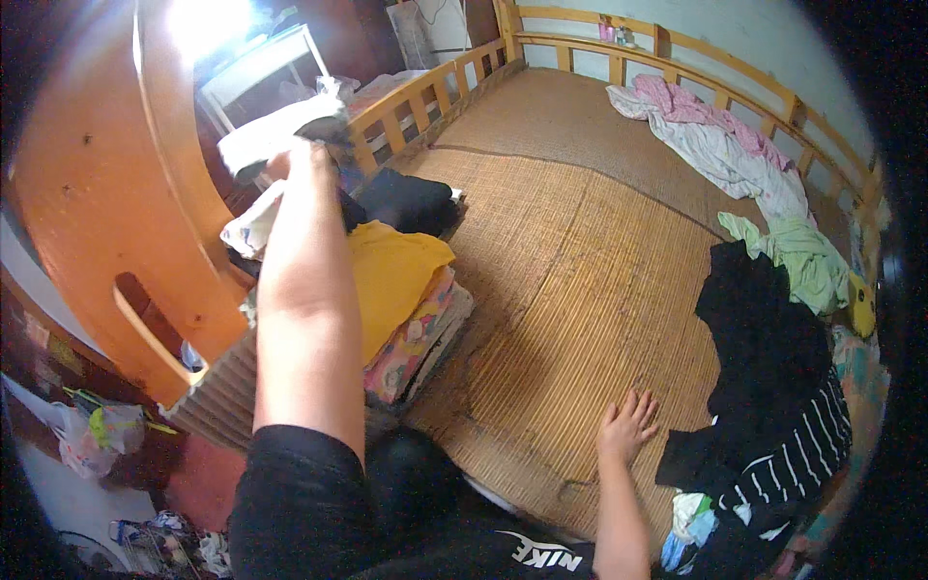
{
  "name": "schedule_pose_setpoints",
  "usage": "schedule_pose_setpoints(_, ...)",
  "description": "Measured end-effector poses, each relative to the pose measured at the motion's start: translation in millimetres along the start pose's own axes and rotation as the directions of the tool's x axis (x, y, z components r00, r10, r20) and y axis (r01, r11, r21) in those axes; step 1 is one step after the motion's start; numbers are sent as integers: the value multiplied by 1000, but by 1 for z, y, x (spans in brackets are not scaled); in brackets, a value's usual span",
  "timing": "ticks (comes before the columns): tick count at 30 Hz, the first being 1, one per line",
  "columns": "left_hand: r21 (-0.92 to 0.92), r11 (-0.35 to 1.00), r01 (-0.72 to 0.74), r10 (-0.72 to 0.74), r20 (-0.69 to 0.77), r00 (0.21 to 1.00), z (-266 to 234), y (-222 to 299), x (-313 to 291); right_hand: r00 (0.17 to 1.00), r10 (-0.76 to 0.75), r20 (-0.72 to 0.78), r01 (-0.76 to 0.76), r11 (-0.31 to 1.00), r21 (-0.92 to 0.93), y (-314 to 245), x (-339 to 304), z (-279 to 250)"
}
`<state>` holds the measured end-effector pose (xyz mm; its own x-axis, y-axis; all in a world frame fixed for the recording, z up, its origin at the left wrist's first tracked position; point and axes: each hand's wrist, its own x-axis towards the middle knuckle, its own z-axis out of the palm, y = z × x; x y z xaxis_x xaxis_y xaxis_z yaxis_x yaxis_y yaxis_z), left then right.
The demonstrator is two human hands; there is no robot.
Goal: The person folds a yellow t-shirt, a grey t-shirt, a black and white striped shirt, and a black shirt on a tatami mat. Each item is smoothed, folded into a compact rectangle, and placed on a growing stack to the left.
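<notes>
My left arm reaches out to the far left over a pile of clothes. At its end my left hand (pixel 298 159) is closed on a white folded garment (pixel 266 135) with a dark edge; most of its fingers are hidden. Below it lie another white cloth (pixel 253 227), a dark folded garment (pixel 404 201) and a yellow garment (pixel 401 275). The yellow one rests on a stack of folded cloths (pixel 416 338), one patterned pink. My right hand (pixel 628 425) lies flat on the woven bamboo mat (pixel 570 280), fingers spread and holding nothing, beside black clothing (pixel 749 333).
A wooden rail (pixel 425 101) borders the bed. Along the right side lie a white and pink cloth (pixel 710 145), a light green cloth (pixel 807 261) and a black-and-white striped garment (pixel 797 449). An orange wooden panel (pixel 106 184) stands at left, near a bright lamp (pixel 211 24).
</notes>
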<state>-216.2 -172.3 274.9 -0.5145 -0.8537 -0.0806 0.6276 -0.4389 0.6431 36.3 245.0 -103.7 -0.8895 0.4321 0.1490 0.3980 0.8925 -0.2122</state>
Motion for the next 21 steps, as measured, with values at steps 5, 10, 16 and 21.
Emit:
schedule_pose_setpoints(5, 191, 981, 39, 19, -291, 957, -95, -37, 107, 1000, -2, -20, 0, 996, -89, 8, 4, 2)
schedule_pose_setpoints(10, 364, 932, 4, 174, -456, 873, -111, -29, 118, 998, -35, -48, 32, 997, -71, 4, -2, 6)
schedule_pose_setpoints(16, 230, 971, -64, 107, -182, 977, -42, -95, 1, 994, -41, -102, 41, 999, 0, 8, 6, 9)
schedule_pose_setpoints(21, 154, 948, 277, -294, 756, 586, -140, -119, -242, 978, -56, -201, 56, 998, -5, 15, 4, 15)
